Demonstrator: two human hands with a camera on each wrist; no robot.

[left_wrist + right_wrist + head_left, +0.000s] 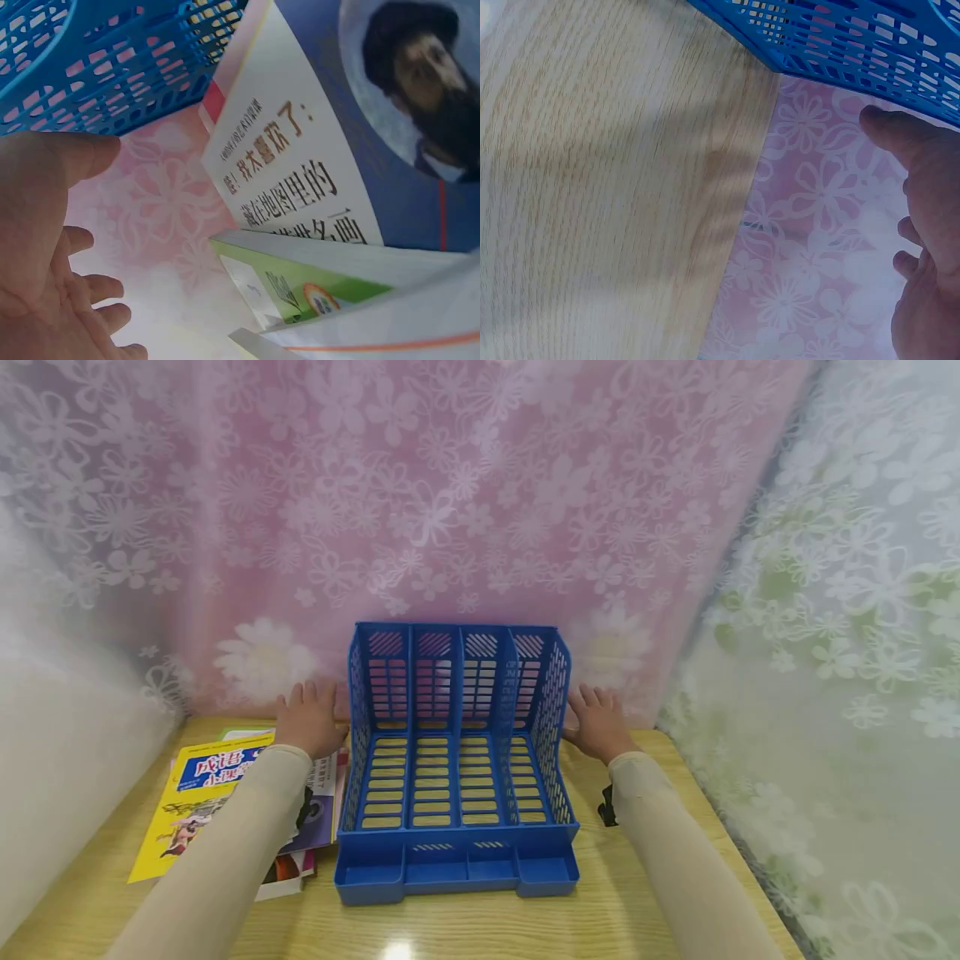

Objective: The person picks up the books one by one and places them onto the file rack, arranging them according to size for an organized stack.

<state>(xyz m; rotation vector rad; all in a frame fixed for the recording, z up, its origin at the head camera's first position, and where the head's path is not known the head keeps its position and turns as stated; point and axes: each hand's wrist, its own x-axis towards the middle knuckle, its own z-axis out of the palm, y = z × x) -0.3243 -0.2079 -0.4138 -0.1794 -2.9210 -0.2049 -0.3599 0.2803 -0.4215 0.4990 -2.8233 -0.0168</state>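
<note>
A blue plastic file rack (386, 839) with several upright slots and small front trays stands on the wooden table. My left hand (306, 720) is beside its left side, fingers spread and pointing towards the curtain, above the stacked books. In the left wrist view, the thumb is near the rack's perforated wall (45, 67); whether it touches is unclear. On the other side, my right hand (600, 727) also has its fingers extended. Its thumb points at the rack's right wall (840, 45) in the right wrist view; contact there cannot be made out. Neither hand grips anything.
A pile of books lies left of the rack, with a yellow book (168, 818) on top and a purple book (321, 814) partly under the left arm. A pink flowered curtain (465, 527) hangs behind the table (622, 893). A pale flowered sheet (847, 735) borders the right edge.
</note>
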